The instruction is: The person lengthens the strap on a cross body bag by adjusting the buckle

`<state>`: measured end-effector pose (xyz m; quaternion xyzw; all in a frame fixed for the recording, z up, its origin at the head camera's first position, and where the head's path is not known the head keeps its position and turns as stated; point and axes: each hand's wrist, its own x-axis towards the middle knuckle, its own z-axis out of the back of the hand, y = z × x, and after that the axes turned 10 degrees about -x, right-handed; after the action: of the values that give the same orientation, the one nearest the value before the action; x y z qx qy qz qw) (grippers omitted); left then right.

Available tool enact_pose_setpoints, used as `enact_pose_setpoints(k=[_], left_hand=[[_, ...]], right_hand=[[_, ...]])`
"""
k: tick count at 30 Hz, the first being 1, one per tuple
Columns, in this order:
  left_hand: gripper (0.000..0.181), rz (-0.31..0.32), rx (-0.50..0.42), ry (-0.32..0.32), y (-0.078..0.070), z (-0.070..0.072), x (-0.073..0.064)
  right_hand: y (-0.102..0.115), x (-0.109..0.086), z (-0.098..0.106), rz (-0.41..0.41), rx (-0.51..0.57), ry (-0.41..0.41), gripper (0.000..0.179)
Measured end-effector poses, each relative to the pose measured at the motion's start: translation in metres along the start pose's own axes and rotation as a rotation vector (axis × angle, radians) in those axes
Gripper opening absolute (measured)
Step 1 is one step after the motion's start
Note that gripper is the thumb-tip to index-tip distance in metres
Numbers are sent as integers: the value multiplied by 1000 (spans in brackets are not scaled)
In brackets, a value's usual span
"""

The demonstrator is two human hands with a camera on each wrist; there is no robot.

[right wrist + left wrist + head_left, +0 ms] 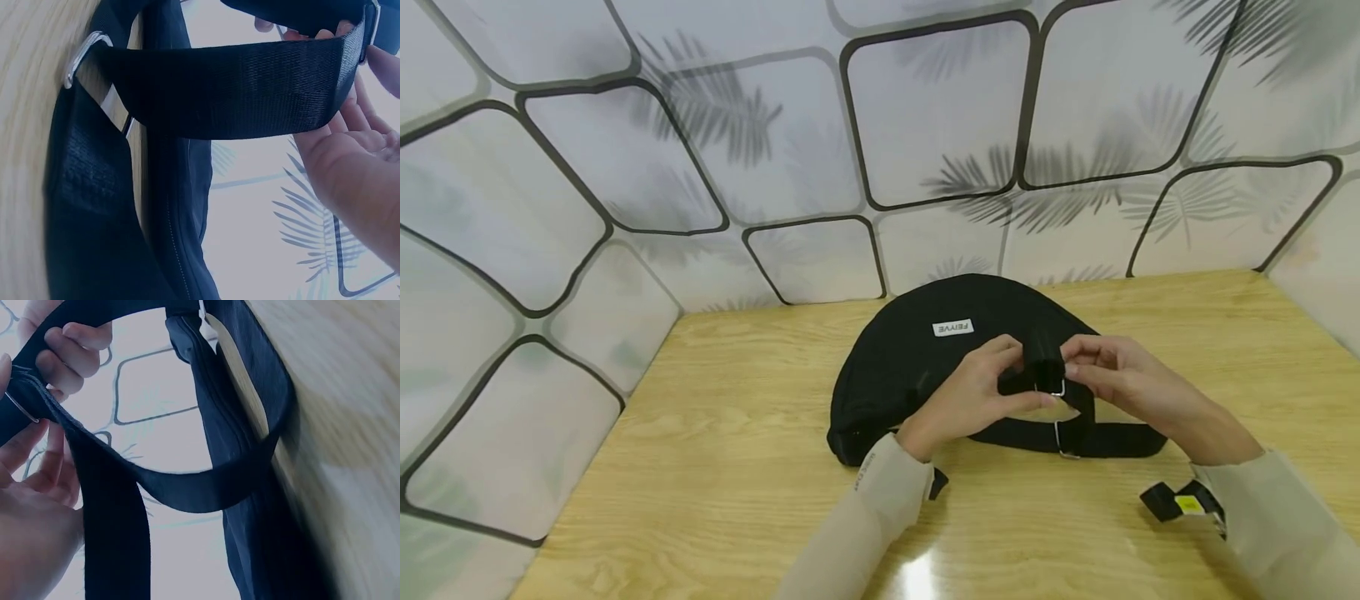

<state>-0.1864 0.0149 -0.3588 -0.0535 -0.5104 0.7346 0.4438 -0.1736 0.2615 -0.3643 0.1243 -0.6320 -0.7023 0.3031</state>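
Observation:
A black half-moon bag [895, 375] with a white label lies on the table. Its black webbing strap [112, 512] is raised in a loop between both hands. My left hand [973, 385] pinches the strap beside a metal slider buckle [1057, 389], thumb below and fingers above. On the other side, my right hand [1123, 379] holds the strap by the same buckle, its fingers curled behind the webbing in the right wrist view. A second metal ring [87, 57] sits lower on the strap, near the table. The bag's zipped edge [219, 406] shows behind the loop.
The wooden table [715, 442] meets a patterned cloth wall [805, 167] at the back and left. A small black piece with a yellow tag [1189, 504] shows by the right sleeve [1277, 508]. Another black tip [937, 483] pokes out beside the left sleeve [880, 508].

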Motion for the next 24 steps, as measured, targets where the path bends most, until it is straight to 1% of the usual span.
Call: enact_pose_setpoints(k=[2,5,8,9,12,15,18,20,24], left_hand=[[21,13,31,-10,-1,0,0],[26,52,25,-12,-3,0,0],[29,85,5,14,-4,1,2],[33,93,8,27,-4,2,3],[33,109,36,63,-5,2,5],[40,143,79,68,-7,3,6],[41,180,118,60,-8,4,6],[40,186,141,54,-9,4,6],[44,183,143,32,-9,5,3]], right_hand=[[0,-1,-1,-20,-20,-34,31],[1,-1,-4,-28,-55,-78,35],[4,1,-8,-37,-116,-117,39],[5,2,-9,-40,-136,-128,39],[11,3,-12,-76,-234,-171,39],[17,4,-14,-112,-378,-169,45],[22,6,-18,-140,-540,-148,53],[25,7,-21,-144,-607,-148,51],[27,7,-21,-120,-654,-155,41]])
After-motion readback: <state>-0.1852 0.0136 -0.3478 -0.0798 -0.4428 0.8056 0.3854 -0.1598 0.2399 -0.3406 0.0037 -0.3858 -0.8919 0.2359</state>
